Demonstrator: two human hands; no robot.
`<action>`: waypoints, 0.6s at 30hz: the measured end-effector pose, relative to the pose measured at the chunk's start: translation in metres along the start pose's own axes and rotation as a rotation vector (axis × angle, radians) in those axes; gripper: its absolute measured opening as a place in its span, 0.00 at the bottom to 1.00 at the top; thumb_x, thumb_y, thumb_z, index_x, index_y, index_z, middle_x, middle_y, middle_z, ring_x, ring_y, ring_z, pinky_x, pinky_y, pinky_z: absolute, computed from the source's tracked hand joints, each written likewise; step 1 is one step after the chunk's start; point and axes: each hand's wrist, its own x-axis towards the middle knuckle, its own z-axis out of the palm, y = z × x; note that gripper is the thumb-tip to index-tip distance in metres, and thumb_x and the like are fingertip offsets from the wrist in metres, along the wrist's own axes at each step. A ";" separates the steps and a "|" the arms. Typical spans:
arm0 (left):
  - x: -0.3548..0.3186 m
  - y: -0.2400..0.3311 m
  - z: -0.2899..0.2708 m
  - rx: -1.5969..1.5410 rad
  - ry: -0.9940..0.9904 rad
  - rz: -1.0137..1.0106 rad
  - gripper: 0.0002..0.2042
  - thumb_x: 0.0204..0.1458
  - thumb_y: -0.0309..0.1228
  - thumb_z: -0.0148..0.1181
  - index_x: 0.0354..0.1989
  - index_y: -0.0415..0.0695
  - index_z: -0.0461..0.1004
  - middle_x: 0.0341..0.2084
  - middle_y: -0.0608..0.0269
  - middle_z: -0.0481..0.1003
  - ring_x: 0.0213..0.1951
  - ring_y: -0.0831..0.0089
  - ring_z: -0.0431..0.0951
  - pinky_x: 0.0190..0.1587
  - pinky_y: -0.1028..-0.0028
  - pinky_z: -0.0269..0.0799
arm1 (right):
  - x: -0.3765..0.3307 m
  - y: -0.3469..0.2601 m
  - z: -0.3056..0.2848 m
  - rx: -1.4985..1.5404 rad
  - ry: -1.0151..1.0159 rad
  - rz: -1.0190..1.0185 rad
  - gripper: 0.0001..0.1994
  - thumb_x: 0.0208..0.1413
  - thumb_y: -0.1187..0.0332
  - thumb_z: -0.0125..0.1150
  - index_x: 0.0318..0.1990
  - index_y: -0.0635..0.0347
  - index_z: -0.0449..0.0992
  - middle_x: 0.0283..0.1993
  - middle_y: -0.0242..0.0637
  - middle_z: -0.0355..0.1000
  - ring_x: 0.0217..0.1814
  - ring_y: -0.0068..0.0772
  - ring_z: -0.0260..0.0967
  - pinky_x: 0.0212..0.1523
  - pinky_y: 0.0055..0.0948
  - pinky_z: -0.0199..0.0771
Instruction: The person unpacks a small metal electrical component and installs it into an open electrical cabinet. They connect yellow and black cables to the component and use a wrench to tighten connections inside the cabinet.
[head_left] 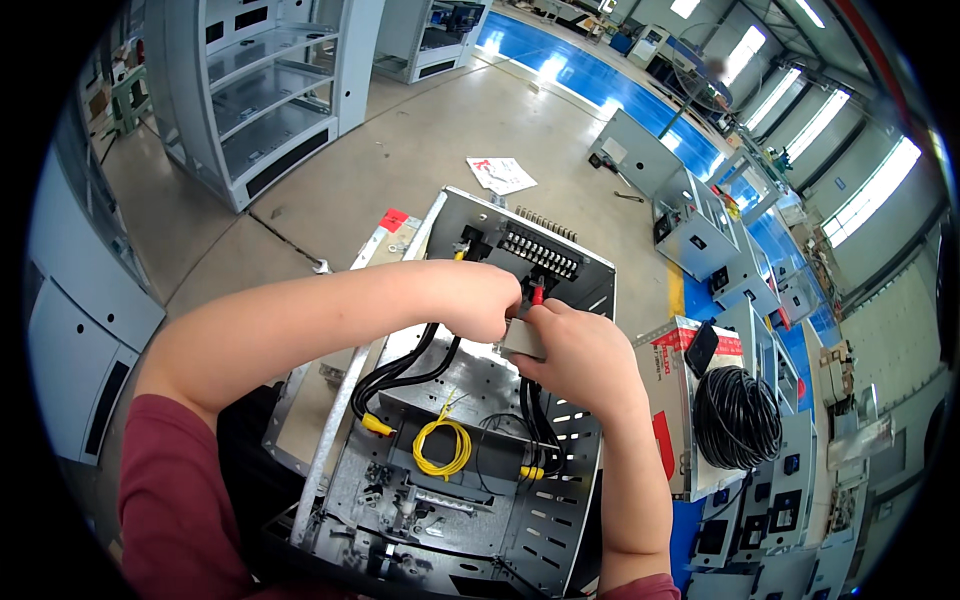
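An open metal electrical enclosure (330, 440) lies in front of me. Both my hands are over its upper middle, close together. My left hand (484, 303) reaches across from the left with its fingers curled; what they grip is hidden. My right hand (582, 352) has thumb and fingers closed around a small pale grey block (522, 341), which also borders my left knuckles. Just beyond the right fingers sticks up a red sleeve (538, 292). A black terminal strip (538, 252) is fixed to the far panel. Thick black cables (385, 385) bend down inside, left of my hands.
A coiled yellow wire (443, 448) lies in the enclosure. To the right, a box holds a black cable coil (737, 417) and a phone (702, 346). A tall cabinet frame (265, 110) stands at far left. Paper (500, 175) lies on the floor (420, 140).
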 end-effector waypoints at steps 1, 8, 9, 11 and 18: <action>0.000 -0.001 0.000 0.018 -0.006 0.008 0.19 0.48 0.20 0.55 0.49 0.36 0.81 0.42 0.48 0.83 0.47 0.53 0.83 0.50 0.61 0.78 | 0.000 0.001 0.001 0.001 0.003 -0.005 0.19 0.53 0.56 0.71 0.46 0.59 0.79 0.43 0.40 0.77 0.44 0.45 0.81 0.46 0.42 0.82; -0.002 -0.004 0.002 0.088 0.023 0.082 0.19 0.47 0.26 0.62 0.49 0.38 0.81 0.40 0.51 0.83 0.46 0.54 0.83 0.48 0.61 0.78 | -0.002 0.002 0.002 0.008 0.024 -0.017 0.19 0.53 0.57 0.71 0.47 0.59 0.78 0.44 0.41 0.78 0.44 0.45 0.81 0.45 0.43 0.81; -0.003 -0.004 0.002 0.093 0.032 0.100 0.19 0.46 0.28 0.64 0.49 0.39 0.81 0.39 0.51 0.83 0.46 0.55 0.83 0.48 0.61 0.78 | -0.001 0.003 0.003 0.011 0.024 -0.020 0.19 0.53 0.58 0.71 0.47 0.59 0.78 0.44 0.41 0.78 0.44 0.46 0.81 0.45 0.43 0.81; -0.008 -0.001 0.003 0.095 0.045 0.122 0.19 0.45 0.31 0.67 0.48 0.39 0.81 0.38 0.52 0.83 0.44 0.55 0.83 0.47 0.61 0.78 | -0.002 0.004 0.004 0.013 0.022 -0.025 0.19 0.53 0.59 0.71 0.48 0.59 0.78 0.44 0.41 0.77 0.44 0.46 0.80 0.45 0.43 0.81; -0.016 0.010 -0.005 0.184 0.140 0.132 0.20 0.40 0.39 0.71 0.41 0.42 0.80 0.33 0.56 0.83 0.38 0.55 0.83 0.41 0.60 0.79 | -0.004 0.001 -0.003 0.157 0.085 0.001 0.19 0.52 0.61 0.70 0.49 0.58 0.76 0.45 0.42 0.77 0.44 0.49 0.80 0.46 0.45 0.81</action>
